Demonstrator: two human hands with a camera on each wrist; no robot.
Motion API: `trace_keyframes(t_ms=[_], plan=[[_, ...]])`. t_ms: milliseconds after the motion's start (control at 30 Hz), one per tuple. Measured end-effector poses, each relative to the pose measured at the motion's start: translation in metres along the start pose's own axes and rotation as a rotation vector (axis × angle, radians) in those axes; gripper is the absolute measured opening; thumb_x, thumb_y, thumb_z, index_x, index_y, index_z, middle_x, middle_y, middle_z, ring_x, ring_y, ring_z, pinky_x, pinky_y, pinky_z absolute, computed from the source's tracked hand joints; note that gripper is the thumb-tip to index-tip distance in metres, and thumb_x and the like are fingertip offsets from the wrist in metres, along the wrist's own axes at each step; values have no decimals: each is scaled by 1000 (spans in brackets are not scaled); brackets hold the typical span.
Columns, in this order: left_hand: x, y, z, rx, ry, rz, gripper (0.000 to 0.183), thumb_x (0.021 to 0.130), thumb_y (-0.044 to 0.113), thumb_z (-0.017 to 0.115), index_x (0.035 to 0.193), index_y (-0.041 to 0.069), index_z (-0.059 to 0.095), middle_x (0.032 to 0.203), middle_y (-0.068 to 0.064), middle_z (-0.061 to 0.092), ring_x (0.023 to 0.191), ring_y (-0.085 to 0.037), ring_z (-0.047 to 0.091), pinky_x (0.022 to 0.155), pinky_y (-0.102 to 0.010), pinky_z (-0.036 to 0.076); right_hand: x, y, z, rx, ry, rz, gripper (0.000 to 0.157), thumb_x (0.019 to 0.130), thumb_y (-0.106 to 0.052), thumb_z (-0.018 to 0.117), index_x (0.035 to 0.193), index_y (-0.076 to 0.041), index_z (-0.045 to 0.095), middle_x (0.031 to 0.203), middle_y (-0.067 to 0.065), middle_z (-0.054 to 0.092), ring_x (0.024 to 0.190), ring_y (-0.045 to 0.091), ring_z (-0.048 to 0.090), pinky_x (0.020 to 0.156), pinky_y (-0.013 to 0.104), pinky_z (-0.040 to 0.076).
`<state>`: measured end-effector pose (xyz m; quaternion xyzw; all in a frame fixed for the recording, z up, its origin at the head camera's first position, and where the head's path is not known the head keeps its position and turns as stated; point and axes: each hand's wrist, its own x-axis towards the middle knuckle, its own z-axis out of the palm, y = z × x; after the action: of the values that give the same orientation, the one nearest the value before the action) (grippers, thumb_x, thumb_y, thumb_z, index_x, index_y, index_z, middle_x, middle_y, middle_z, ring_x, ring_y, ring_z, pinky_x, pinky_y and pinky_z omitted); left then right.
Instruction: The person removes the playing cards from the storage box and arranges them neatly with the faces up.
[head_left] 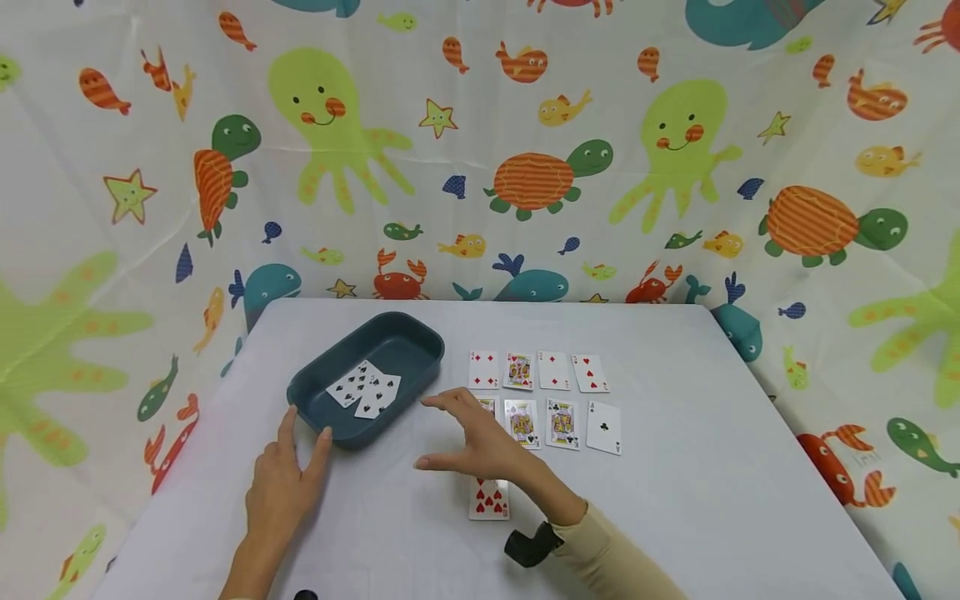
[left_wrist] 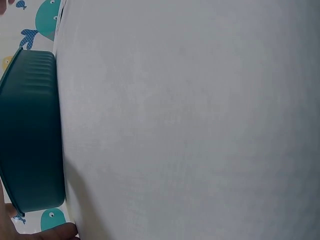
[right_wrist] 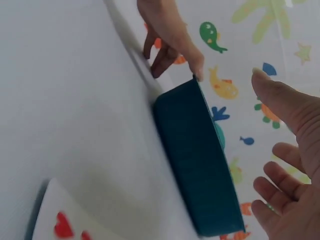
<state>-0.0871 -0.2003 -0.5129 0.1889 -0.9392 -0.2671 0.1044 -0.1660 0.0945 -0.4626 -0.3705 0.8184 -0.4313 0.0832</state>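
A dark teal plastic tray point(head_left: 408, 350) stands at an angle on the left half of the table, with several spade playing cards point(head_left: 377, 396) lying inside. My left hand point(head_left: 281, 487) is at its near end, index fingertip right at the rim and thumb beside the near corner. To the right of the tray my right hand point(head_left: 480, 442) hovers with fingers and thumb spread apart and nothing between them. It partly covers the face-up cards laid out beneath, including a heart card point(head_left: 489, 502) by the wrist. In the right wrist view the tray's side point(right_wrist: 195, 160) shows between both hands.
Two rows of face-up cards lie right of the tray, among them a king of clubs point(head_left: 562, 423) and an ace of clubs point(head_left: 603, 427). A white cloth point(head_left: 712, 467) covers the table. A sea-animal curtain point(head_left: 480, 133) hangs behind and at the sides.
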Motion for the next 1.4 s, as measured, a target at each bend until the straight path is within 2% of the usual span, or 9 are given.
trace_keyframes(t_ms=[100,200,333,400,567,700,967,1200,1400], plan=[[0,1,-1,1,-1,2,85,103,60,44,163,6,20,118,-39,56,107,-56,57,70,-68,49,13,-3,6,3,23,-2,78,84,-43,84,151,-24,49,143,1,49,132,15,49,107,45,46],[0,1,-1,3,-7,1,85,103,60,44,163,6,19,118,-39,56,108,-57,56,72,-69,49,25,-3,12,28,45,0,78,85,-43,84,151,-25,48,145,-1,48,135,20,49,108,46,45],[0,1,0,13,-4,-3,85,103,61,44,163,6,19,118,-39,55,107,-56,57,72,-69,49,39,-4,20,115,69,5,76,85,-40,84,150,-25,49,147,0,48,137,21,48,111,49,42],[0,1,0,19,2,-3,84,102,61,44,163,7,20,117,-39,56,106,-55,57,71,-69,49,44,-4,23,163,76,12,75,85,-39,84,150,-25,50,147,1,48,138,17,47,113,49,41],[0,0,-1,18,4,-7,84,103,60,46,163,8,19,119,-40,55,109,-57,56,75,-71,48,54,-6,29,245,92,26,73,87,-35,82,150,-21,50,146,2,47,138,15,46,115,41,38],[-1,0,-1,23,-3,-19,85,102,61,44,163,8,18,121,-40,54,111,-57,55,77,-72,48,64,-5,36,265,100,11,73,87,-30,82,150,-16,50,147,2,47,137,20,47,115,33,38],[-2,0,0,17,-4,-4,84,103,61,43,163,7,18,121,-41,54,111,-59,55,75,-71,48,81,-3,46,237,78,-3,74,87,-30,82,151,-15,49,149,3,48,135,15,46,114,35,38],[-2,1,-1,17,-16,-6,85,102,62,43,163,8,17,121,-40,54,110,-57,55,71,-70,48,100,1,45,168,37,43,76,86,-39,82,152,-21,49,148,1,47,136,28,48,110,39,43],[-2,1,0,27,-25,-9,86,102,62,43,163,8,16,120,-41,54,108,-58,56,71,-70,49,119,3,42,68,-40,33,80,85,-38,84,152,-13,49,149,6,49,137,28,49,109,34,43]])
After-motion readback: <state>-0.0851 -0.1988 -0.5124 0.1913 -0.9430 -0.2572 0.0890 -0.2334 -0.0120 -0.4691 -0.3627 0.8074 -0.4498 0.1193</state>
